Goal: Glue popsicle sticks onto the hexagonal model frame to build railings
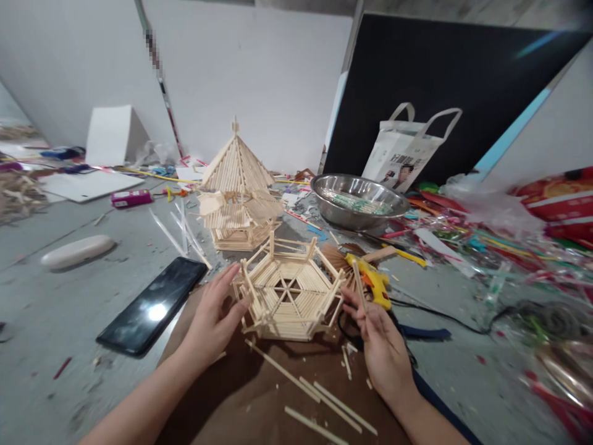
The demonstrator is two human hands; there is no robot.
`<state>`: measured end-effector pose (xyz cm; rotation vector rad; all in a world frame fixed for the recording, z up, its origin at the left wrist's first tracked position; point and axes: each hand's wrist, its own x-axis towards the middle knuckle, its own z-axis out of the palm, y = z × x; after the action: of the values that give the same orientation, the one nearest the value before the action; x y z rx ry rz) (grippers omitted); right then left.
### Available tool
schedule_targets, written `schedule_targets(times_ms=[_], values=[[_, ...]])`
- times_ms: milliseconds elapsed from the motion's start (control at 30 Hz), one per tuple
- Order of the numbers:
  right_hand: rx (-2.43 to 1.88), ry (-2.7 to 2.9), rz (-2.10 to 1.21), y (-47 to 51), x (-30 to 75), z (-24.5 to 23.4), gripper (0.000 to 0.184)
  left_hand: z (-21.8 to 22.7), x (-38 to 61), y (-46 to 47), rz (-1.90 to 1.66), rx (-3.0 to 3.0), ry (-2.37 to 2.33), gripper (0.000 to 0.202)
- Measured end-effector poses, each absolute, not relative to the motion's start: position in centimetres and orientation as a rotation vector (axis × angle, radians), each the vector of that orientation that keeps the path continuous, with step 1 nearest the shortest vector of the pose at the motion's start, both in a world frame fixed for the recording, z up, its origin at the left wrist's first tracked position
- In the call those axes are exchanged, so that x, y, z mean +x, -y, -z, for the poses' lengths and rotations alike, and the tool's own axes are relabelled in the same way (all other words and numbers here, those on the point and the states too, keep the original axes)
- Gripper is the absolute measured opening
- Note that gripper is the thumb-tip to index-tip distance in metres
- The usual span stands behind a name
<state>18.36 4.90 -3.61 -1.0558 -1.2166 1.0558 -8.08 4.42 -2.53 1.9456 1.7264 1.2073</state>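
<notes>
A hexagonal wooden-stick model tier [296, 330] with a low railing stands on a brown sheet [194, 395] in front of me. Beside its left edge is my left hand [215, 315], thumb and fingers apart, the tips at or against the railing. My right hand [382, 340] pinches a short wooden stick [358, 281] upright near the tier's right corner. Several loose wooden sticks [324, 398] lie on the sheet between my hands. Behind the tier rises a stick-built pagoda model [238, 216] with a pointed roof. A yellow hot glue gun [377, 281] lies just beyond my right hand.
A dark phone [152, 306] lies left, near a white oblong object [78, 252] and a purple box [131, 198]. Behind are a metal bowl [328, 213] with sticks and a white bag [393, 148]. Cords and plastic scraps crowd the right.
</notes>
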Motion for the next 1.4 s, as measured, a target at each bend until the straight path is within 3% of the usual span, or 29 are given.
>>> schedule_targets(times_ms=[300,667,767,867,1033,1400], values=[[-1.031,1.225,-1.106,-5.3,18.3,3.8,0.024,2.6,-7.8,-4.3,-1.176,1.739,-1.578,0.056],[-0.973,1.191,-1.201,-5.3,18.2,3.3,0.020,3.1,-8.2,-4.3,-1.159,1.915,-1.593,0.054],[-1.067,1.184,-1.060,-5.3,18.3,3.4,0.027,3.1,-8.1,-4.2,-1.261,1.976,-1.688,0.047],[-1.169,1.188,-0.896,-5.3,18.6,3.5,0.022,3.0,-8.2,-3.9,-1.396,2.006,-1.817,0.033],[-1.191,1.229,-0.928,-5.2,18.7,3.5,0.022,2.3,-8.2,-3.1,-1.401,2.146,-1.799,0.015],[-1.254,1.398,-0.929,-4.9,18.0,2.7,0.023,1.9,-7.5,-2.7,-1.332,2.340,-1.691,0.018]])
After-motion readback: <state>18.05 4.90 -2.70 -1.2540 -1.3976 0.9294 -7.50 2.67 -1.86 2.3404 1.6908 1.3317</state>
